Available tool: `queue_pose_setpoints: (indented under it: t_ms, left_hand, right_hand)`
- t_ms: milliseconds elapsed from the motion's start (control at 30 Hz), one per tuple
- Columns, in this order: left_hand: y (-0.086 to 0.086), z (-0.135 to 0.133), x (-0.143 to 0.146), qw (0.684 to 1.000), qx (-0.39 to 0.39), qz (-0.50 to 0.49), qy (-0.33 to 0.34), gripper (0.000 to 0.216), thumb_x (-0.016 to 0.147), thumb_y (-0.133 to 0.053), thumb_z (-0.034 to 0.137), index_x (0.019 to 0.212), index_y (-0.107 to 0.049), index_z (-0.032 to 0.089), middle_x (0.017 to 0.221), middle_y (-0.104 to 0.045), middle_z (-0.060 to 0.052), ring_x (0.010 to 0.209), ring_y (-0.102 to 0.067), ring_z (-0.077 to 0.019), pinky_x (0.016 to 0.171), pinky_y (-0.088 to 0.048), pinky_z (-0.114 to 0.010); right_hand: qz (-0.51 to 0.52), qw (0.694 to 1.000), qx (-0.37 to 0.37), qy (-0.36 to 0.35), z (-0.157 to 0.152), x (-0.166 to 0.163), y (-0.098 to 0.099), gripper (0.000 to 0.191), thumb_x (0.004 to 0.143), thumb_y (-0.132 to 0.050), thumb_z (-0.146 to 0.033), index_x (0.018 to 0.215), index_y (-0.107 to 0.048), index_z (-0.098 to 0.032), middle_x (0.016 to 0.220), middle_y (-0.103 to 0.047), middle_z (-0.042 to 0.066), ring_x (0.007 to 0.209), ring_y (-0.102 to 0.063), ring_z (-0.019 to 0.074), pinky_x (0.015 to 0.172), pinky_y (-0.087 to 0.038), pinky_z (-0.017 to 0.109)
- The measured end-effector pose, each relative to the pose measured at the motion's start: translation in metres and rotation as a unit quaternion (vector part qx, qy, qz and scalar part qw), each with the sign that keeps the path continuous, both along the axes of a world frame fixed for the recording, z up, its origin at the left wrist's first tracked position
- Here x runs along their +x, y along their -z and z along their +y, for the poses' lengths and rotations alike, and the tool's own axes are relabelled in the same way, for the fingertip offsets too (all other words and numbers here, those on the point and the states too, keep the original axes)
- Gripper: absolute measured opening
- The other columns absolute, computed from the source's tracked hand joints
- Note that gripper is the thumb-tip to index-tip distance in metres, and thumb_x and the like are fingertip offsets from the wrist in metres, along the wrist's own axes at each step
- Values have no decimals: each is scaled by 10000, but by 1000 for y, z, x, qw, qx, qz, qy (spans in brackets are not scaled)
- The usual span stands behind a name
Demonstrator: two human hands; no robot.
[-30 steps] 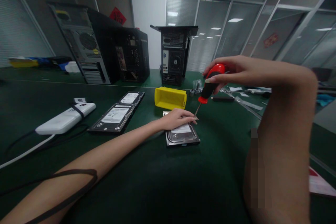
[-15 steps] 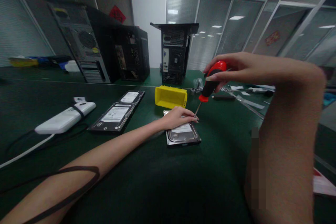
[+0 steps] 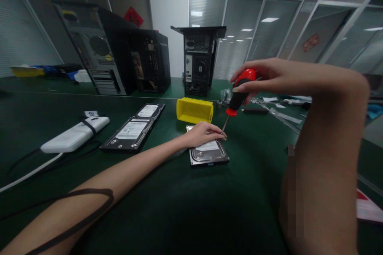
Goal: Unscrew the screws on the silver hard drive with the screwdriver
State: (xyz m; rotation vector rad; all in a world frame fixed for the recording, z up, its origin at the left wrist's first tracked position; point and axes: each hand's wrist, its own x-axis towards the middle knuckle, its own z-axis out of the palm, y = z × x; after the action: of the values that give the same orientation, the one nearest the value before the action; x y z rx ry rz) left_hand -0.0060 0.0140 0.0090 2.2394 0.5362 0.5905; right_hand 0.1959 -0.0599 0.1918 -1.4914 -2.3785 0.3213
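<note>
Screwdriver tip set at a hard drive's corner, the other hand pinning the drive to the bench.

The right hand [image 3: 263,77] is closed around the red-and-black screwdriver [image 3: 239,97], its shaft slanting down to the far right corner of the hard drive [image 3: 208,151], which lies flat on the green bench [image 3: 179,207] in front of the yellow bin [image 3: 194,110]. The left hand [image 3: 203,133] lies on the drive's top, fingers curled loosely, pressing rather than gripping. This looks like work on a corner screw; the next move likely calls for steady downward pressure and a straight shaft. Two more drives [image 3: 133,129] lie well apart to the left, with open bench nearer the person.
</note>
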Motion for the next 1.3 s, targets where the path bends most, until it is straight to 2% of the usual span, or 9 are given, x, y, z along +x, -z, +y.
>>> queue_pose_setpoints:
  t_ms: [167, 333, 467, 900, 1300]
  left_hand:
    - [2, 1, 0, 1000, 4, 0, -3, 217, 983, -637, 220, 1111, -792, 141, 1107, -812, -92, 1022, -757, -202, 947, -553, -324]
    - [2, 1, 0, 1000, 18, -4, -3, 223, 990, -629, 222, 1112, -790, 127, 1111, -812, -99, 1016, -755, -193, 944, -545, -307]
    - [1, -1, -1, 1000, 25, -2, -4, 219, 995, -623, 218, 1107, -792, 136, 1101, -814, -87, 1006, -755, -188, 931, -541, -291]
    - [2, 1, -2, 999, 38, 4, -11, 216, 996, -622, 204, 1108, -786, 118, 1078, -816, -94, 986, -754, -184, 911, -538, -282]
    - [2, 0, -3, 999, 37, 3, -7, 225, 995, -622, 233, 1105, -796, 142, 1098, -814, -88, 990, -756, -189, 920, -547, -293]
  right_hand:
    - [20, 1000, 18, 1, 4, -7, 2, 628, 764, -719, -676, 1140, -663, -176, 1043, -740, 109, 862, -717, 286, 754, -563, 418]
    - [1, 999, 43, -17, 5, -20, 2, 584, 801, -682, -683, 1038, -672, -150, 897, -710, 98, 775, -678, 240, 651, -503, 372]
    - [4, 998, 45, -34, 4, -23, 2, 565, 804, -701, -663, 1029, -674, -146, 901, -704, 92, 807, -668, 241, 665, -496, 369]
    - [-24, 998, 52, -19, 8, -17, 2, 548, 850, -683, -636, 1083, -658, -140, 996, -704, 105, 872, -658, 252, 716, -500, 392]
    - [-6, 999, 45, -3, 3, -22, 2, 521, 839, -721, -619, 1069, -674, -153, 940, -705, 100, 836, -662, 263, 683, -487, 374]
